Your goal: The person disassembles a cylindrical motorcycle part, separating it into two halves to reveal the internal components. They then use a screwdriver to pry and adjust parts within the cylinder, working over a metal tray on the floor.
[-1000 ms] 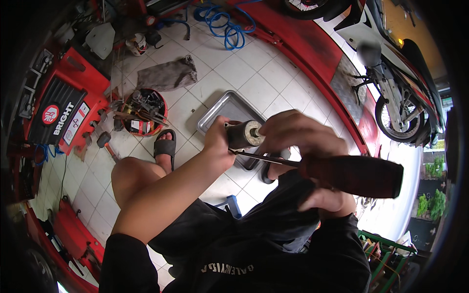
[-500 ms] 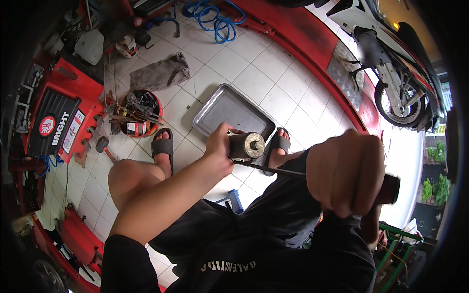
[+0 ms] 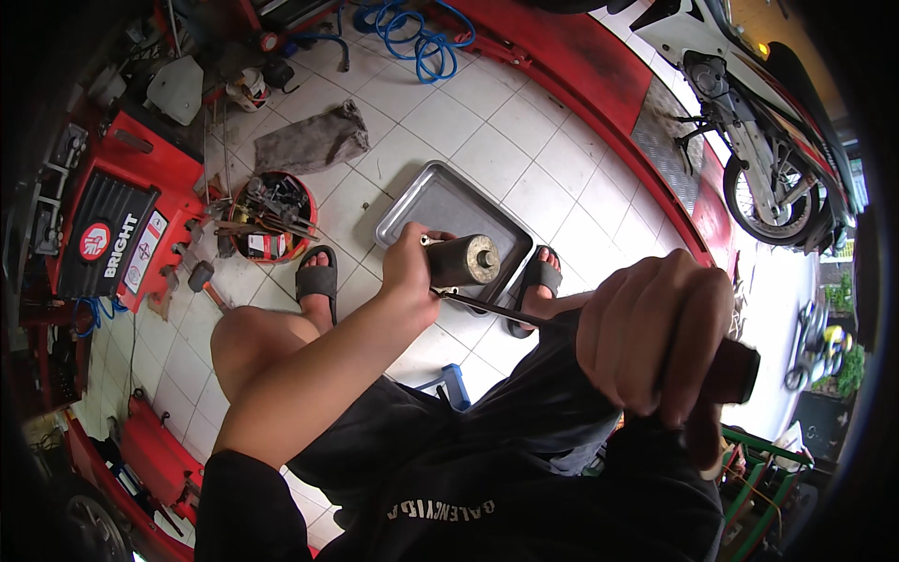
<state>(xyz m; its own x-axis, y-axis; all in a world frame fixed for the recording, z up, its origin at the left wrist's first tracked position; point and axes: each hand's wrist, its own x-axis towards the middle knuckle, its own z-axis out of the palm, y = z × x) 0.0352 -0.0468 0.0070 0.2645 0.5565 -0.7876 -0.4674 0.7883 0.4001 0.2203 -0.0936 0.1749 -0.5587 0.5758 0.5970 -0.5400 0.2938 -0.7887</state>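
My left hand [image 3: 408, 272] is closed around one end of a small dark cylindrical starter motor [image 3: 456, 261]. The motor's worn, brassy end cap with a round stub points right. In my right fist [image 3: 651, 332] is a screwdriver [image 3: 510, 315]. Its dark handle end sticks out past the fist, and its long thin shaft runs left to the lower edge of the motor, beside my left fingers. The tip meets a small fitting there, though the exact contact is hard to make out. Below the motor, a grey metal tray [image 3: 412, 201] lies on the floor between my feet.
A red tub [image 3: 309, 234] of tools and parts stands left of the tray, near a hammer [image 3: 206, 283] and a red tool cabinet [image 3: 154, 201]. Farther off lie a grey cloth [image 3: 314, 139] and a coiled blue hose [image 3: 426, 42]. A motorcycle [image 3: 758, 140] stands at the right on a red platform.
The motor has tilted and shifted slightly up and left in my left hand, showing more of its side. The screwdriver slants more steeply, and my right fist has moved slightly left.
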